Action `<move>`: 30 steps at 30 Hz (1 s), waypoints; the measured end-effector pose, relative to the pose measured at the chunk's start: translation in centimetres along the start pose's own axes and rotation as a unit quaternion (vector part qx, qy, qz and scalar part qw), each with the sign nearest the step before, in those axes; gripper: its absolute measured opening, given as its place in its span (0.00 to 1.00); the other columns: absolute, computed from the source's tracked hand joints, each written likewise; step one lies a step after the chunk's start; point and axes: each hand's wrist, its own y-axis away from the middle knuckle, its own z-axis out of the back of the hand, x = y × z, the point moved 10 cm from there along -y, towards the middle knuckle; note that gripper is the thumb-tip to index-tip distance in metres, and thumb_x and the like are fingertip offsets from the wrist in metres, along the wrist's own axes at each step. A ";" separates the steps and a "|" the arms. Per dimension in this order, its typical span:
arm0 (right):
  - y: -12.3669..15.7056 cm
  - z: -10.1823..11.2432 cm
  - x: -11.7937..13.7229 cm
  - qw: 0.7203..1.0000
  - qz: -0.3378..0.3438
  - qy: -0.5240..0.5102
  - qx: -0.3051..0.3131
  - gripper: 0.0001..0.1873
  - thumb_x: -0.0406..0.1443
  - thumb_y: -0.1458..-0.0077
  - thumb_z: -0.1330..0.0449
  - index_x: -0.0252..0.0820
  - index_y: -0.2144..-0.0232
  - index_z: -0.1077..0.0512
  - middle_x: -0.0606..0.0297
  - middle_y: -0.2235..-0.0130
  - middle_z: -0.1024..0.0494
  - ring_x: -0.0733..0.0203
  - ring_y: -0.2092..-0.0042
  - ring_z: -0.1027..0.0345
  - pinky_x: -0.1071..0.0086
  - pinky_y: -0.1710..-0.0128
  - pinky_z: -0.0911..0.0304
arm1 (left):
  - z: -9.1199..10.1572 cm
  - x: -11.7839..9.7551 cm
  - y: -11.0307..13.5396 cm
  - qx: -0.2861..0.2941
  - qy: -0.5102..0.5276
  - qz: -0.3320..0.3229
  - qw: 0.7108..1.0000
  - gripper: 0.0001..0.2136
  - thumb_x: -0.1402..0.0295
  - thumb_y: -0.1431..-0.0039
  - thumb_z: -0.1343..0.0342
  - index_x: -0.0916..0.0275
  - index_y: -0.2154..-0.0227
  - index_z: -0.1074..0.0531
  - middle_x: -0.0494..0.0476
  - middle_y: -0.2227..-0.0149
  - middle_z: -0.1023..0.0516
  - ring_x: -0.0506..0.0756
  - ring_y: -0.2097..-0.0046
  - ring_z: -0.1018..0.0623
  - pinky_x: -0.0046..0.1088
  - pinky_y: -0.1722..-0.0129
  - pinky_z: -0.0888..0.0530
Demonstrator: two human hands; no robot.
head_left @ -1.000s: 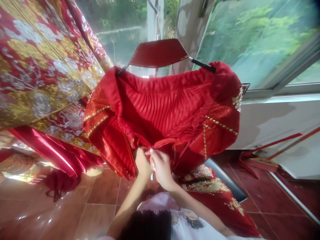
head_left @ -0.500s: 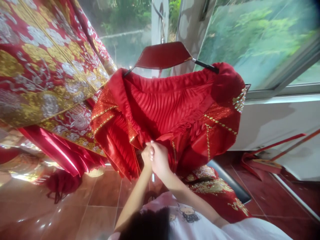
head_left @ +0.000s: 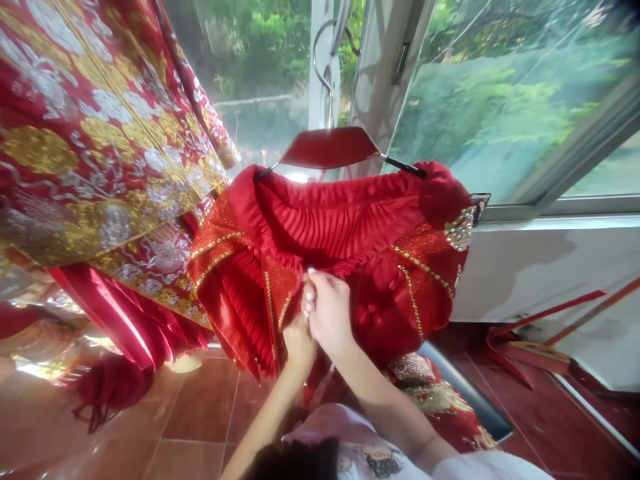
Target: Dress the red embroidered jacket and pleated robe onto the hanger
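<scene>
A: Room: window (head_left: 500, 140) behind, tiled floor (head_left: 200, 393) below, embroidered cloth (head_left: 115, 160) at left. Main piece?

B: One red garment (head_left: 325, 227), gathered top edge, pleated inside, on a hanger (head_left: 330, 148) before us.

A: Fingers?

B: Right hand (head_left: 330, 307): fingers narrow, at the middle of the front edge, seemingly pinching cloth. Left hand (head_left: 300, 340): just below, against the right; fingers mostly hidden, so we cannot tell its hold.

A: Changes over the last second?

B: Two. The loose red strip seen beside the right hand is out of sight; the two sides of the front edge stand closer together.

A: Bearing on the work?

B: We judge the handling remains at that edge, its gap now narrower.
</scene>
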 end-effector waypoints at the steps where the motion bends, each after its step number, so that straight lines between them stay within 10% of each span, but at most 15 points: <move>1: -0.1 -0.4 0.4 1.000 0.009 0.008 0.018 0.08 0.35 0.55 0.43 0.38 0.82 0.34 0.76 0.89 0.41 0.75 0.89 0.52 0.79 0.91 0.56 | 0.3 -0.3 -0.1 -0.002 -0.008 -0.009 1.000 0.11 0.73 0.46 0.53 0.63 0.80 0.30 0.56 0.80 0.28 0.52 0.79 0.32 0.28 0.75 0.36; 17: -2.0 -0.5 0.8 0.990 0.095 0.097 0.046 0.14 0.39 0.49 0.45 0.38 0.82 0.34 0.75 0.88 0.42 0.73 0.87 0.51 0.76 0.88 0.57 | -1.2 -0.3 -0.1 0.015 -0.027 -0.022 0.999 0.13 0.73 0.44 0.56 0.62 0.80 0.32 0.58 0.79 0.26 0.53 0.78 0.30 0.28 0.75 0.37; 24: -0.7 -0.4 2.9 0.853 0.342 0.392 0.033 0.18 0.44 0.44 0.43 0.40 0.81 0.36 0.70 0.82 0.38 0.71 0.79 0.48 0.74 0.75 0.50 | -0.6 0.5 0.8 0.033 -0.009 -0.009 0.999 0.12 0.69 0.43 0.54 0.63 0.79 0.30 0.60 0.78 0.25 0.53 0.78 0.30 0.28 0.76 0.37; 30: 0.9 1.1 -0.7 0.809 0.326 0.453 0.185 0.21 0.39 0.40 0.48 0.40 0.84 0.38 0.69 0.83 0.38 0.70 0.80 0.47 0.74 0.75 0.52 | 3.1 -0.1 -0.5 0.007 0.226 -0.012 0.974 0.12 0.62 0.41 0.53 0.64 0.68 0.28 0.58 0.69 0.23 0.54 0.67 0.24 0.28 0.66 0.28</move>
